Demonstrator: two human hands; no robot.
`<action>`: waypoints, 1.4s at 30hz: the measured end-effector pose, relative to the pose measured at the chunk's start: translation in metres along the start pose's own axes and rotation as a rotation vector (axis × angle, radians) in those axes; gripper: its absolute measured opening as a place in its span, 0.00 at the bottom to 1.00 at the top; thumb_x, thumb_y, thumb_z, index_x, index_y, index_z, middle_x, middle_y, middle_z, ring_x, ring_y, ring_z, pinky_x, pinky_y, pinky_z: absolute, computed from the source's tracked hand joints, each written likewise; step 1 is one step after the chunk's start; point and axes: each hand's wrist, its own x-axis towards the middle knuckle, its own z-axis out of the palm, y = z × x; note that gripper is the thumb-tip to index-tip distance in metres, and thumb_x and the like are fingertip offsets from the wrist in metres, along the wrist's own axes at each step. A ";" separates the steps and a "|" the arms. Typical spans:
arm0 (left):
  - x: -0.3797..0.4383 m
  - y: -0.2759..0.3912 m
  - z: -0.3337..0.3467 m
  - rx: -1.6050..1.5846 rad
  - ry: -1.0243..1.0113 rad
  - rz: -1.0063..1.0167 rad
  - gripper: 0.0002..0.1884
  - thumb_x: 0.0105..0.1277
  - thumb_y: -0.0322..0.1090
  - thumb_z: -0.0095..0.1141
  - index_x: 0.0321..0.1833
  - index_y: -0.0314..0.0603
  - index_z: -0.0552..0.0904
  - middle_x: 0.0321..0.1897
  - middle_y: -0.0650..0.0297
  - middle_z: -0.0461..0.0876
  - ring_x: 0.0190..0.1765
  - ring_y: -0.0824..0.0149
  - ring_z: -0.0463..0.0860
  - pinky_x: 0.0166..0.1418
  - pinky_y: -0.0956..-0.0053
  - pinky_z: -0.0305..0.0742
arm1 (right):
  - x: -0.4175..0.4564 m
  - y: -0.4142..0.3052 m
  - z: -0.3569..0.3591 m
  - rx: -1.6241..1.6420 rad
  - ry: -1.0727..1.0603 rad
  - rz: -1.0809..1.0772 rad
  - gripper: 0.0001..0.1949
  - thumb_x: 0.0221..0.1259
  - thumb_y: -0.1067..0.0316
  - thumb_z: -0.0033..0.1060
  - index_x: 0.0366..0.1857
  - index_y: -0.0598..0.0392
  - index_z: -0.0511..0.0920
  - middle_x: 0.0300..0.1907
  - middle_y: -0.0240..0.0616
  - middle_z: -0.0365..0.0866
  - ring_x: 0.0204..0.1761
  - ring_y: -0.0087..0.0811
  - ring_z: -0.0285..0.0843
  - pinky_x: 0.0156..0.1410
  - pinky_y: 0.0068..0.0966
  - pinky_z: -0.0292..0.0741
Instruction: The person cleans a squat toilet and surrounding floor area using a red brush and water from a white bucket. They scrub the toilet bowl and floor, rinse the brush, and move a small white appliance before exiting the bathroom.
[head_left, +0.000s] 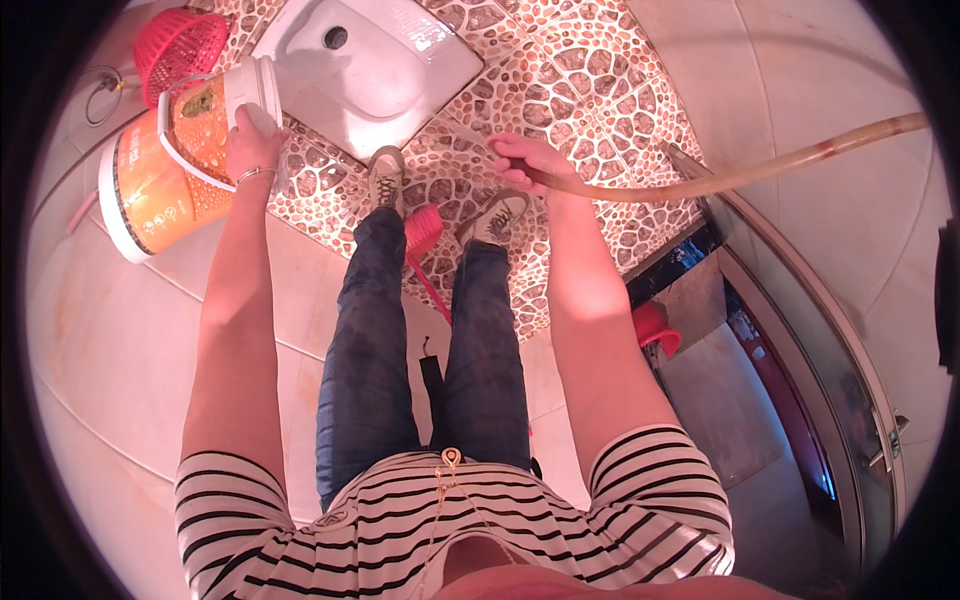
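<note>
My left hand (253, 146) grips the rim of an orange and white plastic bucket (176, 180), which tilts over on its side with its mouth towards the squat toilet (360, 64). Its white handle hangs down across the bucket's side. My right hand (529, 161) is closed around the end of a yellowish hose (720, 180) that runs off to the right. Faint water seems to come from the hose end. Between my shoes stands a pink brush (424, 229) with a long handle. Whether water leaves the bucket is not plain.
A pink plastic basket (180, 52) is at the upper left, near a metal ring fitting (103, 94) on the tiled wall. Pebble-patterned tiles (577, 97) cover the floor. At the right, a glass door (817, 322) stands open, with a red plastic object (656, 330) beyond the threshold.
</note>
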 end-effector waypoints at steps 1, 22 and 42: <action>-0.001 -0.002 0.000 0.008 0.010 0.001 0.42 0.50 0.49 0.75 0.65 0.46 0.64 0.50 0.44 0.81 0.53 0.43 0.82 0.55 0.52 0.78 | -0.001 -0.003 -0.003 0.008 0.018 0.004 0.13 0.72 0.67 0.54 0.56 0.53 0.70 0.26 0.36 0.74 0.16 0.23 0.65 0.16 0.17 0.61; -0.026 -0.001 0.004 -0.220 -0.080 -0.088 0.49 0.46 0.48 0.78 0.69 0.40 0.63 0.55 0.42 0.81 0.59 0.43 0.80 0.62 0.57 0.75 | -0.017 -0.035 0.013 0.030 0.152 -0.165 0.10 0.74 0.65 0.52 0.54 0.51 0.71 0.26 0.32 0.73 0.16 0.19 0.62 0.17 0.14 0.59; -0.040 0.009 0.023 -0.440 -0.065 -0.080 0.51 0.43 0.51 0.80 0.68 0.38 0.66 0.60 0.42 0.78 0.63 0.44 0.77 0.66 0.59 0.71 | -0.037 -0.033 0.041 -0.096 0.107 -0.326 0.14 0.73 0.65 0.51 0.58 0.51 0.68 0.27 0.32 0.75 0.16 0.19 0.69 0.16 0.16 0.63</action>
